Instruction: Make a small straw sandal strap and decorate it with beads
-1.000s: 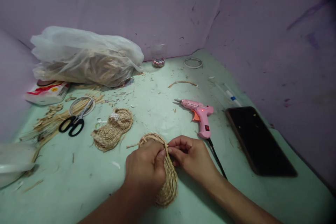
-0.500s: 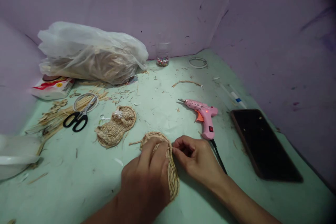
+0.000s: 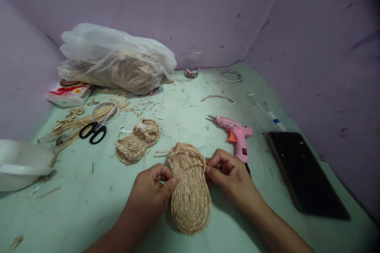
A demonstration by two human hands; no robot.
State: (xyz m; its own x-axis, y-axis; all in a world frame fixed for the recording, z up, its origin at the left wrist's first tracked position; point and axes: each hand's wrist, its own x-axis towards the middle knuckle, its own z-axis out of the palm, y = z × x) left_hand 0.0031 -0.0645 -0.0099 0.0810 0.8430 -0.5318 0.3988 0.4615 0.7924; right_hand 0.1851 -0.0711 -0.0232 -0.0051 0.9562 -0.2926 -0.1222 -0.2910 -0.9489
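A woven straw slipper [image 3: 191, 197] lies sole-down near the front middle, its toe end away from me and a loose strand sticking out at the upper left. My left hand [image 3: 156, 189] pinches its left edge at the waist between thumb and fingers. On the opposite edge, my right hand [image 3: 227, 172] pinches the side where the upper band meets the sole. A smaller-looking finished slipper [image 3: 138, 142] with white beads rests to the left, touched by neither hand.
A pink glue gun [image 3: 234, 132] with a lit light lies beyond my right hand, beside a dark phone [image 3: 307, 174]. Black-handled scissors [image 3: 96, 128], straw strips [image 3: 69, 128] and a plastic bag [image 3: 118, 61] are at left. A bead jar [image 3: 192, 72] stands at the back.
My left hand has moved off the slipper's top to its left edge, uncovering the sole. My right hand keeps its pinch on the right edge. The view has shifted slightly.
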